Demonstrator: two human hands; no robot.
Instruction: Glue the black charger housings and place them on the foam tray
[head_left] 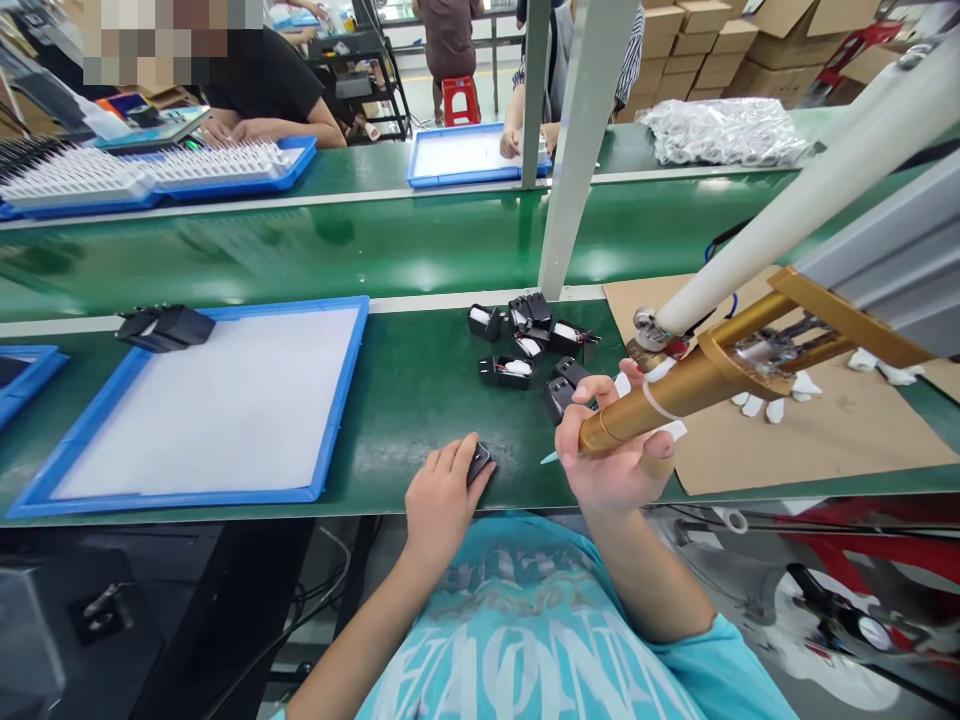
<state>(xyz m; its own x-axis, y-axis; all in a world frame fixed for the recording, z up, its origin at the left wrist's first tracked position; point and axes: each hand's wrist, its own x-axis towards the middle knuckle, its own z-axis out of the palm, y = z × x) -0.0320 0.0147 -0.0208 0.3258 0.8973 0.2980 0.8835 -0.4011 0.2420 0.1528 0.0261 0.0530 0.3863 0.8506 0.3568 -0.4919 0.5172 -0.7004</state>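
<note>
My left hand point(441, 502) rests at the table's near edge, its fingers closed around a small black plug housing point(478, 462). Palm up, my right hand point(616, 478) curls its fingers around the end of a gold metal cylinder point(637, 415), which covers part of the palm. A pale teal pointed tip point(550, 458) shows beside that hand; the rest of it is hidden. Just behind my right hand lie black plug housings point(559, 398). Several more open black housings point(507, 372) with white parts inside are clustered farther back.
A blue-rimmed white tray point(341, 400) lies at left, with black housings point(166, 328) on its far corner. Brown cardboard point(795, 450) with white pieces point(759, 405) covers the right side. A white pole point(810, 180) slants overhead. Across the bench, people sit near blue trays point(465, 183).
</note>
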